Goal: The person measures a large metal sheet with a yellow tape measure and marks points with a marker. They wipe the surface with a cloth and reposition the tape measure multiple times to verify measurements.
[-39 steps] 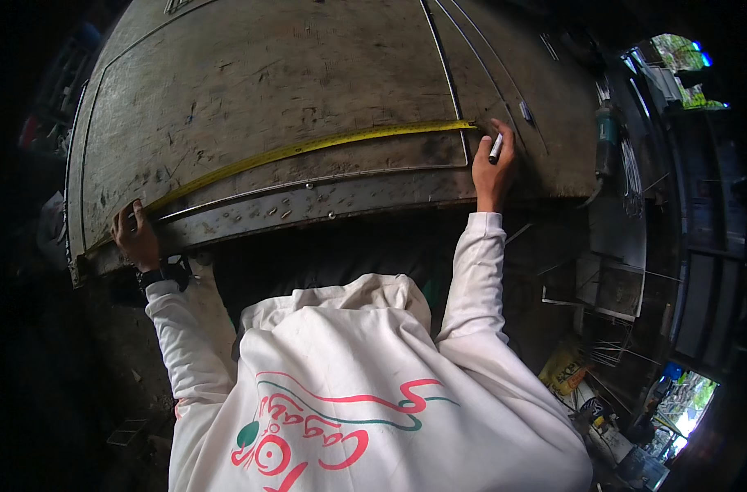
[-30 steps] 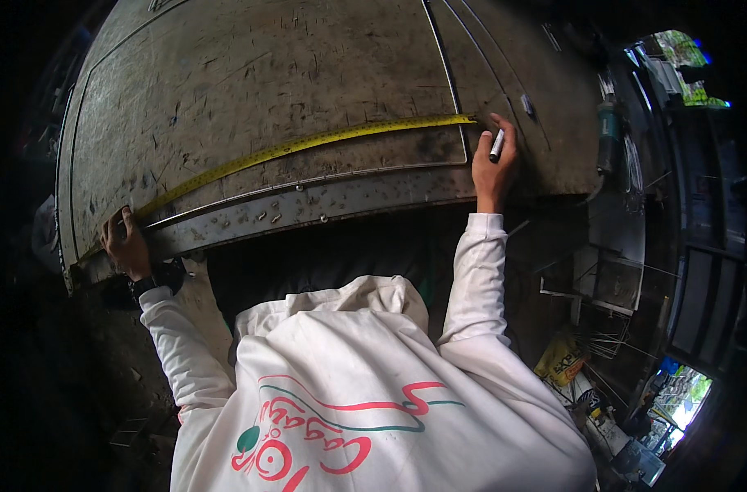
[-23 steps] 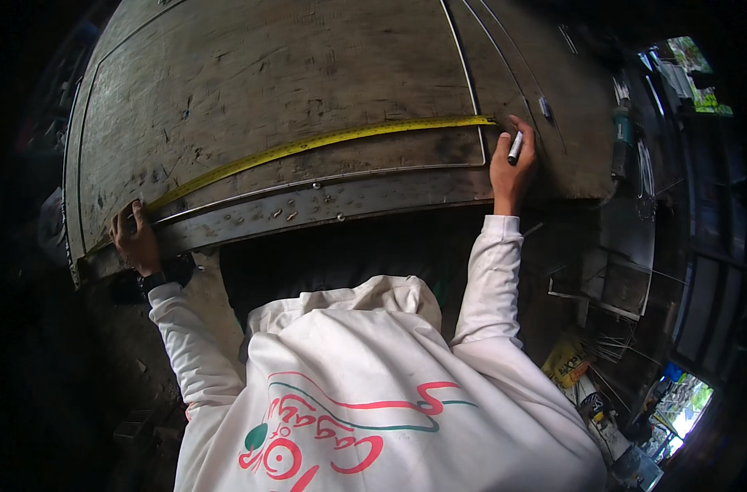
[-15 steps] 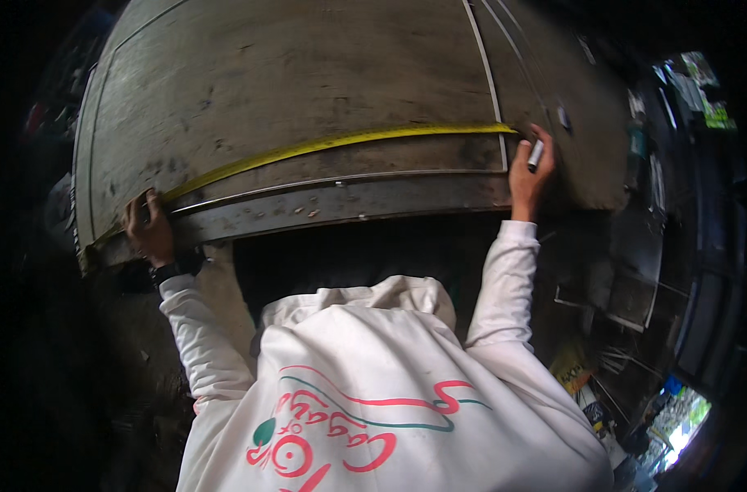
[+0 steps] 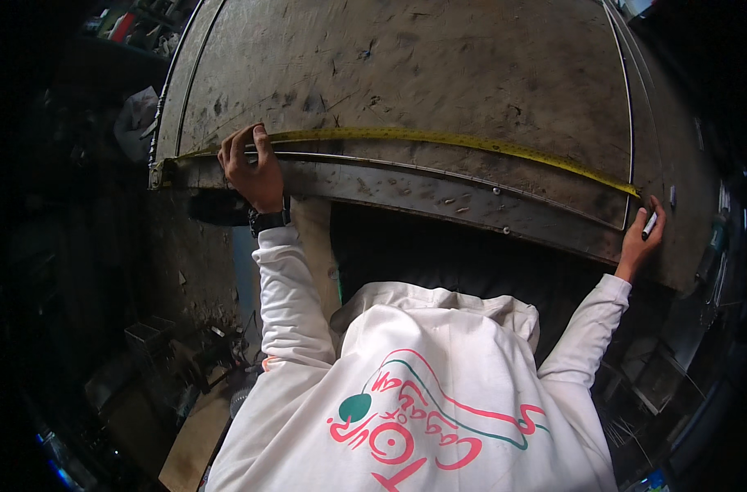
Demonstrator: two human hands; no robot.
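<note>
A big, scuffed grey metal sheet lies flat with a ridged steel edge along its near side, and a thin yellow tape measure is stretched across it just above that edge. The left hand, fingers spread, presses the tape down near the sheet's left corner. The right hand, at the sheet's right end, is curled around a small white marker beside the tape's tip.

I'm looking at a metal workshop; a big scuffed steel sheet fills twelve o'clock; metal offcuts and tool clutter crowd the dirty floor at eight o'clock.
</note>
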